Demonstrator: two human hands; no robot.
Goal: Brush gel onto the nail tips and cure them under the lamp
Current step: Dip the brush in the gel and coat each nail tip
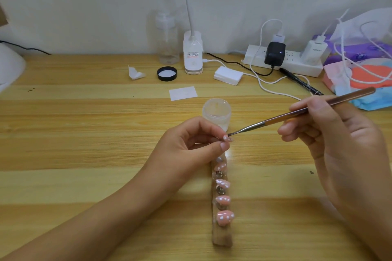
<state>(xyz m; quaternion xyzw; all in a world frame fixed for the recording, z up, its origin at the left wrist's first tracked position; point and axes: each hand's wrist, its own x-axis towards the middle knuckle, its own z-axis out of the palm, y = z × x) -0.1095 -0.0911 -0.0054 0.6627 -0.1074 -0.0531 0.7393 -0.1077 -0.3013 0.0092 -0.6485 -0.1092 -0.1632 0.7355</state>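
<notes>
Head view, wide wooden table point(84, 133) fills the frame. At the far-left edge sits a white dome point(9, 65), prob. the curing lamp, only partly in shot. Left hand point(186, 150) comes in from near left, thumb & forefinger pinching one pink nail tip point(227, 138) at mid-table. Right hand point(339, 144) is on the right, fingers gripping the brush point(297, 112) pen-style; hands are apart, each clamped on its own thing. Near centre lies a wooden holder strip point(221, 237), long axis running near-to-far, w/ four more spotted pink tips point(224, 217) stuck on it. Open gel jar point(216, 113) stands just beyond the left fingers.

Key relation: brush's long axis slants from far right down to near left, bristles meeting the held tip from its right side, touching or v. nearly so. Next stroke likely runs along the tip, so the left pinch must hold steady. Dome is well off to the left, nearer the left hand.
</notes>
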